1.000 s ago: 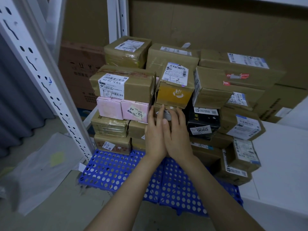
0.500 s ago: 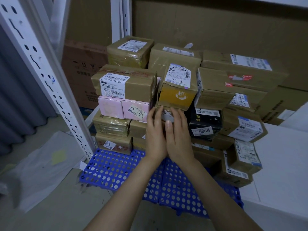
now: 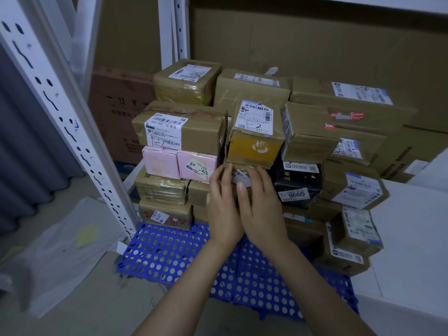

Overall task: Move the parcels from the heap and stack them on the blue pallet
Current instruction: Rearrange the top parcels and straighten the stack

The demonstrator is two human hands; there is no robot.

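Note:
Several taped brown parcels are stacked on the blue perforated pallet [image 3: 169,253]. Among them are two pink boxes [image 3: 179,163], a yellow-fronted box [image 3: 254,149] and a black box marked 9665 [image 3: 298,183]. My left hand [image 3: 224,209] and my right hand [image 3: 263,207] lie side by side with straight fingers, pressed flat against a small parcel with a white label [image 3: 240,177] tucked under the yellow-fronted box. Most of that parcel is hidden behind my hands.
A white slotted rack upright [image 3: 65,122] leans at the left of the pallet. Large cardboard sheets [image 3: 315,44] back the stack. A white surface [image 3: 412,238] borders the right side. A grey plastic bag [image 3: 60,251] lies on the floor at left.
Both hands stay pressed on the small parcel and have crept slightly upward against it. The stack has not shifted.

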